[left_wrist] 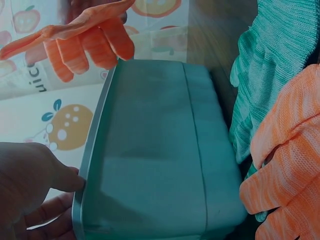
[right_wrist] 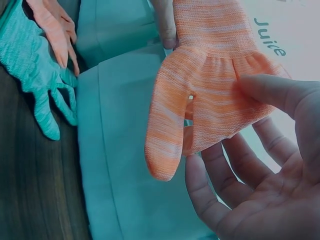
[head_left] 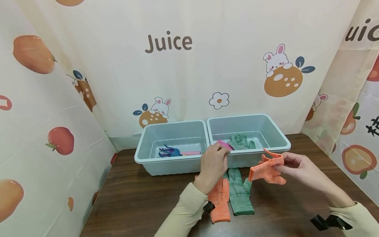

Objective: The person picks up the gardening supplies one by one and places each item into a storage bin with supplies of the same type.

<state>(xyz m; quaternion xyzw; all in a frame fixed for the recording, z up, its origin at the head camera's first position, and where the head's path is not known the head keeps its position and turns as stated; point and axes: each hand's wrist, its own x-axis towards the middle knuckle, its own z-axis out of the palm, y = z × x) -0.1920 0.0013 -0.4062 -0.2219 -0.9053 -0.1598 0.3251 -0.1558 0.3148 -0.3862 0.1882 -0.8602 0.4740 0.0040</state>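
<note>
My left hand is at the front rim of the right light-blue plastic bin; in the left wrist view its thumb and fingers pinch that rim. Just past the fingertips shows a pink piece, partly hidden, beside a green knit glove inside the bin. My right hand pinches an orange knit glove between thumb and fingers, in the air before the bin's right part. Below my left hand, another orange glove and a green glove lie on the table.
Left of that bin stands a matching bin, holding a blue-purple forked tool with a pink handle. Both stand on a dark wooden table, close to a printed curtain. More curtain hangs at both sides.
</note>
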